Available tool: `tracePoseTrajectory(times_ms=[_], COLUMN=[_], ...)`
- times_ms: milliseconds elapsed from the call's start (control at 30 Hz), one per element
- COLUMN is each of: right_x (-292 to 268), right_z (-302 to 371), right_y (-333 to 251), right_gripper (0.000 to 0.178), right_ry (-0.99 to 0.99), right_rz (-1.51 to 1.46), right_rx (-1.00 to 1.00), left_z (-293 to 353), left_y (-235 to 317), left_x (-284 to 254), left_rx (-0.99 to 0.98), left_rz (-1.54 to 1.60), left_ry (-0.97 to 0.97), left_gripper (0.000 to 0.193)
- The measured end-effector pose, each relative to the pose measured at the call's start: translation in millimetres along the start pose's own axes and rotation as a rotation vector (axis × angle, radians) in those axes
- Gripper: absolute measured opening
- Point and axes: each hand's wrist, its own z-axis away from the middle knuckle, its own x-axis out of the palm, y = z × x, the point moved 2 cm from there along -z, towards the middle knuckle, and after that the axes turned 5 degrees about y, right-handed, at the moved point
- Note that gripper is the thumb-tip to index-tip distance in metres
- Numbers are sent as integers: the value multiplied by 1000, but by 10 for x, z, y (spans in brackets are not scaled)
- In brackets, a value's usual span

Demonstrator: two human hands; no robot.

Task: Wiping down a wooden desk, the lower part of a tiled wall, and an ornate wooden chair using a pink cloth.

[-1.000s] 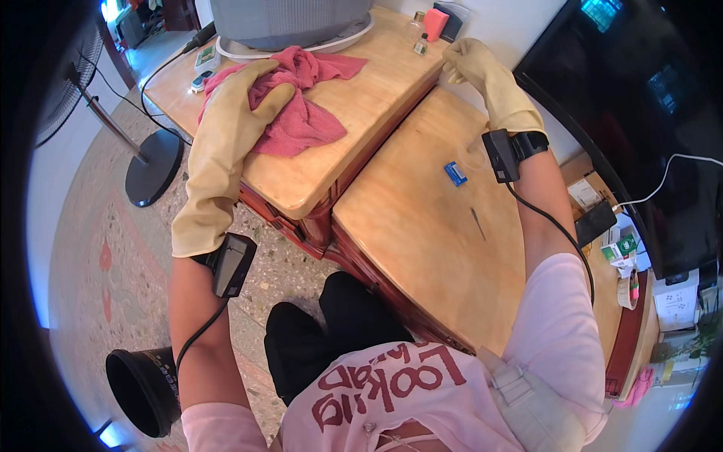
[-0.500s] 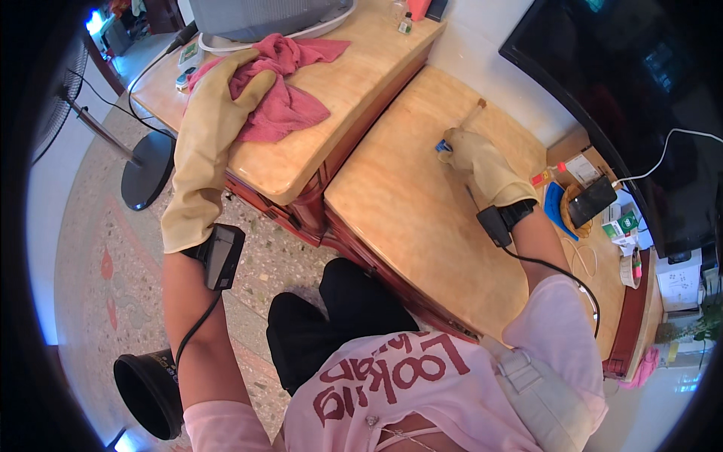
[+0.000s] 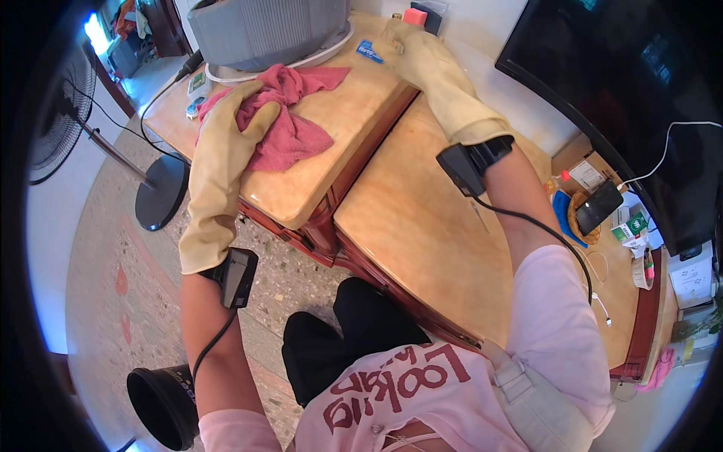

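Both of my hands are in cream rubber gloves (image 3: 207, 218) and up at the raised table (image 3: 365, 105). My left hand (image 3: 233, 120) lies over the bunched pink cloth (image 3: 295, 143), which sits on that table's left part in front of a grey rounded tub (image 3: 263, 34); its thumb stands well apart from the fingers, with cloth showing in the gap, and I can't tell how firmly it presses or pinches. My right hand (image 3: 414, 54) is at the far right end, with the blue packet (image 3: 369, 51) lying flat on the tabletop just beside its fingertips; the fingers curl part-way, and I can't tell whether anything is inside them. To handle this well, I judge the left palm should bear evenly on a flat, gathered wad, with the loose tail near the tub's pale rim folded in, since trailing cloth could snag on it or brush the small green-and-white box (image 3: 198, 84) beyond the left hand. With the right, I would favour short, low movements: thick glove tips probably give little feel for a thing as flat as the packet, and the wrist passes close over the table's edge, with the pink block (image 3: 413, 16) just behind the fingers. A light touch with the fingertips seems safer than a sweep of the whole palm.
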Motion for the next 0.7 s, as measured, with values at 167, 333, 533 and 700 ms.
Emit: tracePoseTrajectory(times_ms=[167,333,533,700], right_x=[-263,-506,-261,114], right_z=[381,1017,2000,2572], right_y=[416,1419,1632,1233], right_gripper=[44,42,41,55], right_ry=[180,66,-208,-188], right_rz=[-184,-160,-211,-266], right_rx=[71,341,329,25], left_z=[38,-4,42,253], left_y=[5,34,6,786], left_x=[-7,31,-71,250], left_rx=[-43,12,33,7], left_rz=[11,19,-133,-29], left_ry=[-6,-16,-57,-246], left_gripper=[48,42,38,35])
